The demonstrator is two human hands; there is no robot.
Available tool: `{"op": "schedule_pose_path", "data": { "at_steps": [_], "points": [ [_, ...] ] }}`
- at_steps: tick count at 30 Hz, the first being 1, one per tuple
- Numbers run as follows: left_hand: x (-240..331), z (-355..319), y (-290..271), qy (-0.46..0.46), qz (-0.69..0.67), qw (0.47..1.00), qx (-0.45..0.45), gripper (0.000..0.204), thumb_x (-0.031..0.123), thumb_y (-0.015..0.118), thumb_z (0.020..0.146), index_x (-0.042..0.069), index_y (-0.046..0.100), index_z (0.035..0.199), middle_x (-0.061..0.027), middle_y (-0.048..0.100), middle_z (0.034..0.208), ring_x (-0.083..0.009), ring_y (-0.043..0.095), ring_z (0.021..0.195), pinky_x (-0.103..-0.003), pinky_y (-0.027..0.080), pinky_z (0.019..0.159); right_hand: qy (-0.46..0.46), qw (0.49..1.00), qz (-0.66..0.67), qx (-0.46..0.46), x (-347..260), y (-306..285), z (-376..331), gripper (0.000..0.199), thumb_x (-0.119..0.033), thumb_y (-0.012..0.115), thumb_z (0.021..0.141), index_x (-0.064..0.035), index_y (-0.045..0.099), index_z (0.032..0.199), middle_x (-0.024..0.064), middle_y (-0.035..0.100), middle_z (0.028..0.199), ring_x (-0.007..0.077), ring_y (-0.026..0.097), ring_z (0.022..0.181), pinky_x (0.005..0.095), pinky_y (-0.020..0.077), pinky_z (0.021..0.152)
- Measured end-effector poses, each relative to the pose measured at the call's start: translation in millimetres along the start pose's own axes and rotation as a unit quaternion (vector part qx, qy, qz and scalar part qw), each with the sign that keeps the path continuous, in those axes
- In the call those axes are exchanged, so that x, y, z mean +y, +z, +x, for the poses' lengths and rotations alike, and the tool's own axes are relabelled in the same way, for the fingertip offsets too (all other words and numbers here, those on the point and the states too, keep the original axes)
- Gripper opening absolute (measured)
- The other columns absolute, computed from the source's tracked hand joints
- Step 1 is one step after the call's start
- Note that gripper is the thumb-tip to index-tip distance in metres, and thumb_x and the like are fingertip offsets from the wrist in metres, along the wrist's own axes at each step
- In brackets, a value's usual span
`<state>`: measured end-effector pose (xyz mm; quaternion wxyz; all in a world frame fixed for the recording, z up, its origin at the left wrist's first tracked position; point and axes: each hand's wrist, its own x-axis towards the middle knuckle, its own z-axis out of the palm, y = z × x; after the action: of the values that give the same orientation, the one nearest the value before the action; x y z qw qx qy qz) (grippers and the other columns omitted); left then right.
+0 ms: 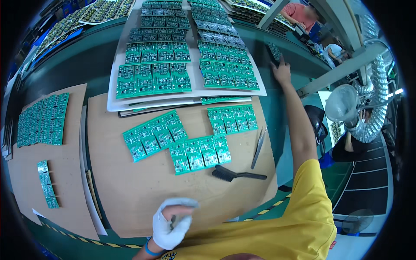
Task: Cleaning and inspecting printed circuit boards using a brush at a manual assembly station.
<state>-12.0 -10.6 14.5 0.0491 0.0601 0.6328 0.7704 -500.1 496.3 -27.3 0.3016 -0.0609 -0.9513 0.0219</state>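
Observation:
My right arm reaches far forward to the right, and my right hand (282,71) is closed on the near end of a narrow green circuit board (274,52) above the dark green surface. Low in the middle, my left hand (171,223) wears a white glove with some fingers bare. Its fingers are curled, and a small dark thing shows inside them, too unclear to name. In front of it on the brown cardboard lie three circuit board panels, one at left (154,135), one in the middle (200,154) and one at right (232,119). A black brush (225,173) and metal tweezers (259,147) lie beside them.
A white sheet (195,82) at the back bears rows of circuit board panels. More panels (42,120) and a narrow board strip (47,184) lie on the left cardboard. A fume hose (368,125) and metal frame stand at right, with people beyond.

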Motion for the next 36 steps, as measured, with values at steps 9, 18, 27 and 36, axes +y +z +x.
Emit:
{"op": "schedule_pose_path", "data": {
  "at_steps": [9, 18, 27, 36],
  "points": [
    [8, 6, 1, -0.032, -0.038, 0.999, -0.018, 0.029, -0.012, 0.056, 0.084, 0.004, 0.062, 0.107, -0.0173, 0.063, 0.119, -0.0277, 0.066, 0.108, -0.04, 0.051, 0.097, -0.012, 0.997, 0.052, -0.062, 11, -16, 26, 0.055, -0.054, 0.051, 0.102, -0.0096, 0.067, 0.132, 0.026, 0.068, 0.121, 0.0409, 0.064, 0.117, 0.0504, 0.0515, 0.096],
    [1, 0, 4, 0.02, 0.055, 0.997, -0.048, 0.04, -0.007, 0.067, 0.084, 0.005, 0.061, 0.121, -0.0161, 0.062, 0.127, -0.0276, 0.061, 0.121, -0.043, 0.047, 0.104, 0.059, 0.769, 0.618, -0.15, -122, -280, -161, 0.057, -0.045, 0.053, 0.106, 0.0059, 0.061, 0.131, 0.0163, 0.067, 0.124, 0.0229, 0.068, 0.11, 0.0353, 0.0541, 0.098],
    [-3, -8, 2, 0.007, -0.201, 0.979, 0.028, 0.066, -0.003, 0.082, 0.076, 0.002, 0.056, 0.137, -0.0107, 0.058, 0.143, -0.0208, 0.058, 0.128, -0.04, 0.05, 0.105, -0.365, 0.758, 0.441, -0.312, -249, -323, -356, 0.065, -0.039, 0.069, 0.095, -0.0023, 0.052, 0.146, 0.0243, 0.049, 0.151, 0.0431, 0.042, 0.144, 0.0467, 0.036, 0.117],
    [-8, -12, 0, 0.014, -0.169, 0.984, 0.049, 0.096, -0.009, 0.079, 0.076, 0.008, 0.029, 0.155, -0.0127, 0.05, 0.15, -0.0235, 0.056, 0.132, -0.04, 0.053, 0.104, -0.157, 0.964, 0.186, -0.112, -196, -311, -353, 0.026, -0.004, 0.069, 0.089, 0.0003, 0.066, 0.114, 0.0176, 0.061, 0.117, 0.0392, 0.057, 0.112, 0.0471, 0.047, 0.095]
  ]
}}
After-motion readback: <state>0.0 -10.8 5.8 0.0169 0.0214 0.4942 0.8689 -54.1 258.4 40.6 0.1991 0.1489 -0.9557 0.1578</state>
